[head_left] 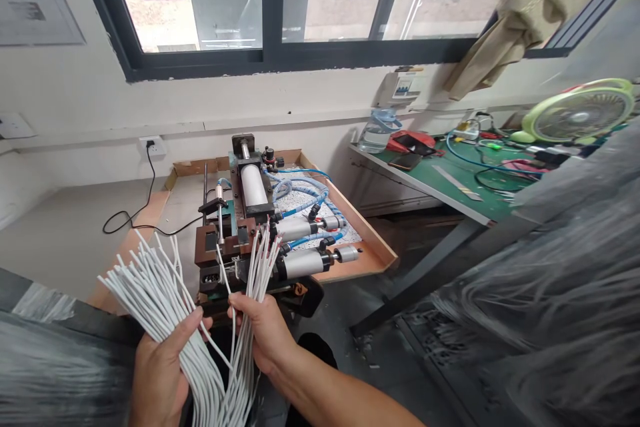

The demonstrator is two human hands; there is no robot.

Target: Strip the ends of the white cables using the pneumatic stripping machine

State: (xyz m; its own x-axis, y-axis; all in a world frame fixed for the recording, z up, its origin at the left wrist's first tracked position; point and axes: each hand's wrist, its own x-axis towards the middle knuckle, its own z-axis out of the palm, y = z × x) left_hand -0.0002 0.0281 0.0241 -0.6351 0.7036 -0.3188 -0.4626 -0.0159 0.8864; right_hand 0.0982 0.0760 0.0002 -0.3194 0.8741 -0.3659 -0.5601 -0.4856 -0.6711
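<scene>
A thick bundle of white cables (160,300) fans out on the left, with my left hand (167,363) closed around it. My right hand (267,333) grips a thinner bundle of white cables (257,267) whose upper ends look reddish. Between the thumb and forefinger of that hand is a single white cable (225,273), its tip by the brown block of the machine. Both bundles hang down and meet at the bottom edge. Just beyond my hands stands a pneumatic machine (254,187) with silver cylinders and blue hoses.
The machine sits in a wooden-edged tray (350,210). A black power cord (145,217) runs from a wall socket. To the right, a green-topped table (435,180) bears a water jug (377,133), tools and a green fan (580,113). Plastic-wrapped cables (560,320) fill the right foreground.
</scene>
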